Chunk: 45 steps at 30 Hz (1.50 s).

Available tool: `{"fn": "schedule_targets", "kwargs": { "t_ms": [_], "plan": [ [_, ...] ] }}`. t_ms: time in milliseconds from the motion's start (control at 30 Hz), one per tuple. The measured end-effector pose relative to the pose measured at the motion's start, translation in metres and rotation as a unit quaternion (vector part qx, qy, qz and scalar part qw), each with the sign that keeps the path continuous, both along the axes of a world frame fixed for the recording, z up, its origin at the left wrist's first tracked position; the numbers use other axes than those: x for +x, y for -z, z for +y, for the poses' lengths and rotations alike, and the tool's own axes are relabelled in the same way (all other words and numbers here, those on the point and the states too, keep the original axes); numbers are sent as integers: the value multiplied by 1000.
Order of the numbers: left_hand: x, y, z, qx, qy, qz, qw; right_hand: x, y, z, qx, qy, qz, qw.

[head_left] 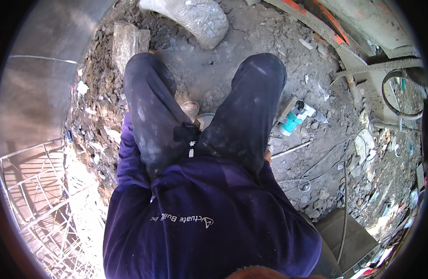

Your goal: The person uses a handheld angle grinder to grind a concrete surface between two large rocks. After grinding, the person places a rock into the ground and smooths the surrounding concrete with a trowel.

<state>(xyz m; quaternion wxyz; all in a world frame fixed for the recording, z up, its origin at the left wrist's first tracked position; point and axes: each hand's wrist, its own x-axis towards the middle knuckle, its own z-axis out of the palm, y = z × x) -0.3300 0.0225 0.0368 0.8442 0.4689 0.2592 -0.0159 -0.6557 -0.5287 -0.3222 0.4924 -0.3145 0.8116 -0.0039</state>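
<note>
My left hand (pixel 127 110) is almost wholly hidden beside my left thigh; only a sliver shows past the purple sleeve. Of my right hand (pixel 268 156), a small part shows at the outer side of my right thigh, its fingers mostly covered. A thin ridged metal rod (pixel 292 150) runs along the ground from beside that hand; whether I hold it cannot be seen. Farther forward on the right, a teal and grey power drill (pixel 295 117) lies on the dirt, apart from my hand.
Ahead lies a big pale rounded stone or sack (pixel 195 18), with a wooden block (pixel 129 44) to its left. Metal mesh (pixel 42 186) stands at the left. Loose wire (pixel 311 179), rubble and a dark board (pixel 348 237) lie right; a metal ring (pixel 386 95) and orange-marked frame (pixel 337 35) stand beyond.
</note>
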Motion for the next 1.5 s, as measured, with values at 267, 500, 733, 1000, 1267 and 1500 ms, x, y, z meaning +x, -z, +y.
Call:
{"fn": "schedule_targets", "kwargs": {
  "t_ms": [267, 500, 733, 1000, 1267, 1500],
  "plan": [
    [45, 27, -35, -89, 60, -2, 994, 9, -82, -34, 69, 15, -206, 976],
    [87, 51, -67, -168, 103, 2, 980, 3, -128, -59, 14, 169, -424, 890],
    [110, 47, -52, -156, 157, 19, 975, 96, -283, -73, -39, 41, -547, 835],
    [183, 20, -55, 46, 256, -42, 965, 258, -470, -110, -229, -325, -439, 806],
    [322, -40, -121, 560, 248, -265, 745, 434, -553, -15, -262, -552, -409, 678],
    [434, 12, -157, 772, 223, -352, 480, 492, -500, 52, -312, -708, -386, 502]
  ]
}}
